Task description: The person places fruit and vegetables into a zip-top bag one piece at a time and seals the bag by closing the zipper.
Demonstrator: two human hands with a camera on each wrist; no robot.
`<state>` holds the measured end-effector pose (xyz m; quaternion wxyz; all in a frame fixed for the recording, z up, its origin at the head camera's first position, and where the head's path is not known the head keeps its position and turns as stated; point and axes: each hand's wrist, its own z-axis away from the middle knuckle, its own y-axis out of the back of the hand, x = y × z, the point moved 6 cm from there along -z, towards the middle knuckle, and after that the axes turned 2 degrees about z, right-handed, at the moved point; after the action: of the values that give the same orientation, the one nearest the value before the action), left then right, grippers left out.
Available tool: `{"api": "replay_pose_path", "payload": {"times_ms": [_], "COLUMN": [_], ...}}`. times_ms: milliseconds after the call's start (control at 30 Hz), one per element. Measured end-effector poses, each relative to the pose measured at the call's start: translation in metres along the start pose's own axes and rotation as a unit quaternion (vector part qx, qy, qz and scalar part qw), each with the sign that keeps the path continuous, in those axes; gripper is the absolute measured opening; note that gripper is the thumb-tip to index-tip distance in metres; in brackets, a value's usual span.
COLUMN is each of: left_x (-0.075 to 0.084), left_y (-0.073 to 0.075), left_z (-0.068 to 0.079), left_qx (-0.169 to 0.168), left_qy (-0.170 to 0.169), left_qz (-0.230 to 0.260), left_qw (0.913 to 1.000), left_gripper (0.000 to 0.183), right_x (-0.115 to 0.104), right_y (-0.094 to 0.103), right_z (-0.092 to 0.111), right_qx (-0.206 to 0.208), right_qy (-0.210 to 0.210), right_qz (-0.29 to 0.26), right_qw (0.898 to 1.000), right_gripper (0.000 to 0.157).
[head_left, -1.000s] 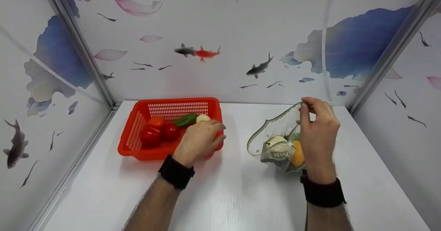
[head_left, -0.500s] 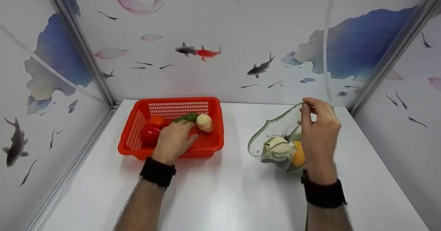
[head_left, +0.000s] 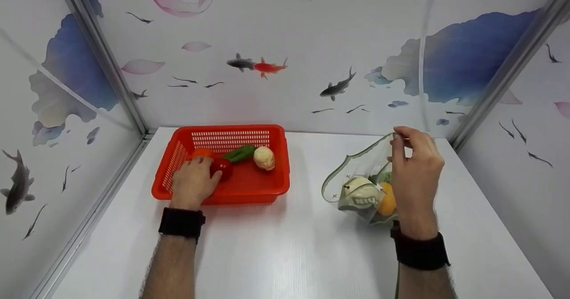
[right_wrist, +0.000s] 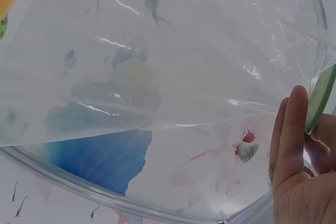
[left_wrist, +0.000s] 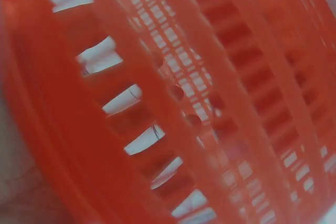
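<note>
My left hand (head_left: 193, 181) reaches into the left part of a red plastic basket (head_left: 251, 198). It covers a large red vegetable there, and whether the fingers grip it I cannot tell. A shiny red tomato (head_left: 223, 169) lies beside the thumb, and an orange vegetable (head_left: 202, 153) shows behind the fingers. Only the slotted basket wall (left_wrist: 210, 87) fills most of the left wrist view. My right hand (head_left: 416, 174) pinches the green-trimmed rim of a clear bag (head_left: 356, 167) and holds it up. Inside the bag sit a pale round vegetable (head_left: 360, 190), a yellow-orange one (head_left: 386, 201) and something green.
Toward the basket's right end lie a green pepper (head_left: 240, 153) and a pale, round, onion-like vegetable (head_left: 264, 157). Both basket and bag stand on a white table (head_left: 294, 245). Printed panels (head_left: 285, 31) enclose it at the back and sides.
My left hand has moved left across the basket, from the pale round vegetable past the tomato to the large red one. My right hand keeps holding the bag's rim, almost still.
</note>
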<state>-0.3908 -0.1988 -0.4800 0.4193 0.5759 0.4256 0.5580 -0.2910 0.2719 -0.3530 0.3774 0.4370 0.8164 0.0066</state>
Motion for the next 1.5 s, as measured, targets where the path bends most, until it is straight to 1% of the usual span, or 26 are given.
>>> {"api": "replay_pose_path", "payload": {"times_ms": [100,233,367,567,700,800,867,1033,1100,1267,1500], "left_x": [-0.013,-0.024,-0.026,-0.029,-0.031,-0.033,-0.035,-0.038,-0.039,-0.037,-0.036], "left_y": [-0.002,-0.006,-0.008,-0.007,-0.007,-0.006,-0.006,-0.006,-0.006,-0.004,0.003], "left_z": [-0.002,-0.004,-0.006,-0.007,-0.008,-0.008,-0.008,-0.006,-0.006,-0.006,-0.008], "left_qx": [-0.008,-0.026,-0.034,-0.041,-0.048,-0.050,-0.055,-0.071,-0.069,-0.044,-0.013], "left_qy": [0.019,0.040,0.051,0.064,0.063,0.062,0.066,0.076,0.079,0.076,0.069], "left_qz": [0.009,0.035,0.056,0.076,0.074,0.058,0.058,0.090,0.091,0.069,0.058], "left_qw": [0.9997,0.9982,0.9966,0.9942,0.9941,0.9951,0.9946,0.9905,0.9903,0.9937,0.9959], "left_gripper": [0.062,0.062,0.060,0.062,0.068,0.072,0.074,0.073,0.073,0.076,0.079], "right_x": [-0.001,-0.003,-0.004,-0.004,-0.004,-0.004,-0.005,-0.005,-0.005,-0.005,-0.006], "right_y": [0.001,0.002,0.003,0.001,0.001,0.001,0.001,0.000,-0.001,0.000,0.000], "right_z": [0.000,0.001,0.000,-0.001,-0.001,-0.001,-0.001,0.000,0.000,0.001,0.000], "right_qx": [0.002,0.002,0.003,-0.007,-0.011,-0.016,-0.019,-0.024,-0.025,-0.021,-0.028], "right_qy": [0.006,0.015,0.017,0.013,0.012,0.009,0.008,0.011,0.017,0.028,0.020], "right_qz": [0.010,0.029,0.037,0.028,0.024,0.022,0.022,0.022,0.022,0.022,0.024], "right_qw": [1.000,0.999,0.999,0.999,1.000,1.000,1.000,0.999,0.999,0.999,0.999], "right_gripper": [0.022,0.021,0.020,0.020,0.021,0.021,0.021,0.021,0.021,0.022,0.022]}}
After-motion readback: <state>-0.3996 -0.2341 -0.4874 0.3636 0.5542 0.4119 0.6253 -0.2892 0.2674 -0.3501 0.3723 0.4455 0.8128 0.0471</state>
